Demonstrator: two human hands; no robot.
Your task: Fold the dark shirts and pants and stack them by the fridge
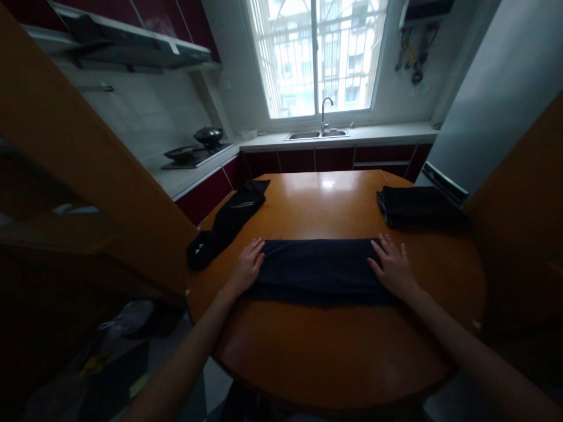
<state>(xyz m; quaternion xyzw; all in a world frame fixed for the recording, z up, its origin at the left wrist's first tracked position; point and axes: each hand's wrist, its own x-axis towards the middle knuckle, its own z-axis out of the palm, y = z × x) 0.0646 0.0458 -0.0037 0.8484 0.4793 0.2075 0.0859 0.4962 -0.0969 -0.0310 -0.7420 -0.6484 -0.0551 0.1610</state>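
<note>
A dark navy cloth [319,271], folded into a long flat strip, lies crosswise on the wooden table [334,346]. What kind of garment or fabric it is, I cannot tell. My left hand [247,266] rests at the cloth's left end, fingers stretched out and lying flat. At the opposite end, my right hand [393,266] lies flat on the cloth with its fingers spread. Neither hand grips it.
A black cloth item [237,217] with small white marks lies along the table's left edge. On the right sits a folded black cloth [422,206] with a trimmed edge. Beyond the table are a sink [303,135], a stove [200,155] with pans, and a fridge [497,99].
</note>
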